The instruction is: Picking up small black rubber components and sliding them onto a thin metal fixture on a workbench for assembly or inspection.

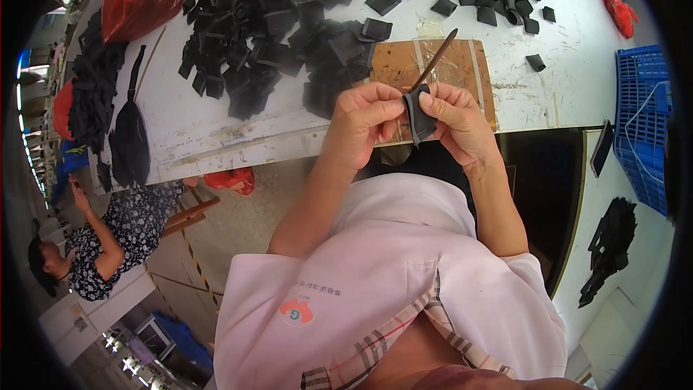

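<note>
Left hand (372, 110) pinching the left edge of a small, folded black fabric piece (421, 121) | right hand (456, 117) gripping its upper right edge | piece held over the near edge of a scuffed brown rectangular board (395, 58) | slim dark-brown stick (439, 56) slanting up beside it, holder unclear

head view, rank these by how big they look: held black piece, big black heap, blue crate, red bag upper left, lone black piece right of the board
1. Big black heap
2. Blue crate and red bag: too close to rank; the frame's top edge cuts the bag
3. Held black piece
4. Lone black piece
</note>
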`<state>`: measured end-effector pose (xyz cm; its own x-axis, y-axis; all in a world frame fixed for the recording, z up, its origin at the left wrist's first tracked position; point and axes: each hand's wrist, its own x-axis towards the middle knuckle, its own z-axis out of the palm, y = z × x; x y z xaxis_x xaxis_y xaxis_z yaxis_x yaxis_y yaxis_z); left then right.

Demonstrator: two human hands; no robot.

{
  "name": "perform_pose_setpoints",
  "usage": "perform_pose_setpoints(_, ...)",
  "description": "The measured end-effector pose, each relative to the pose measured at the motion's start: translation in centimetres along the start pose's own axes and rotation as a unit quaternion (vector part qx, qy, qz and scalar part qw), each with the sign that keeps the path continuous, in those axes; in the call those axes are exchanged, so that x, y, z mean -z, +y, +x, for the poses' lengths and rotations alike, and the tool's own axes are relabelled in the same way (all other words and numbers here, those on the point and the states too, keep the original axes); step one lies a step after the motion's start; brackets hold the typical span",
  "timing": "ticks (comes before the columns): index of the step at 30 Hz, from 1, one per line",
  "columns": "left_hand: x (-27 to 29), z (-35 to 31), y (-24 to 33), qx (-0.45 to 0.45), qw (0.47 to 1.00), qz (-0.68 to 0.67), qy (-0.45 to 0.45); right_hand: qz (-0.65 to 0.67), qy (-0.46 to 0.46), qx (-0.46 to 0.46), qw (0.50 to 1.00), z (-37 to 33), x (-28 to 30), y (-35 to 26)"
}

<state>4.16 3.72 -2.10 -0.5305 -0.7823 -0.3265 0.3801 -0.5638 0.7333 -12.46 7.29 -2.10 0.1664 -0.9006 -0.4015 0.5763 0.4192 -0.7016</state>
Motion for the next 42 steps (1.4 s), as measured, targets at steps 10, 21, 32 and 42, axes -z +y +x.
perform_pose_setpoints(10,0.1,0.1,-0.1,0.0,0.999,0.031,0.015,-0.073,0.027,-0.007,0.997,0.1,0.4,0.0)
perform_pose_setpoints(21,-2.7,0.1,-1.6,-0.27,0.859,0.407,0.153,-0.504,0.158,0.379,0.76,-0.5,-2.0,1.2)
perform_pose_setpoints(32,-2.6,0.3,-0.3,-0.024,0.992,-0.123,-0.015,0.121,0.007,0.075,0.99,-0.3,-0.7,0.3)
perform_pose_setpoints(42,-4.8,2.8,4.0,0.034,0.872,-0.406,-0.271,-0.271,0.026,0.229,0.935,-0.7,-4.3,-8.3)
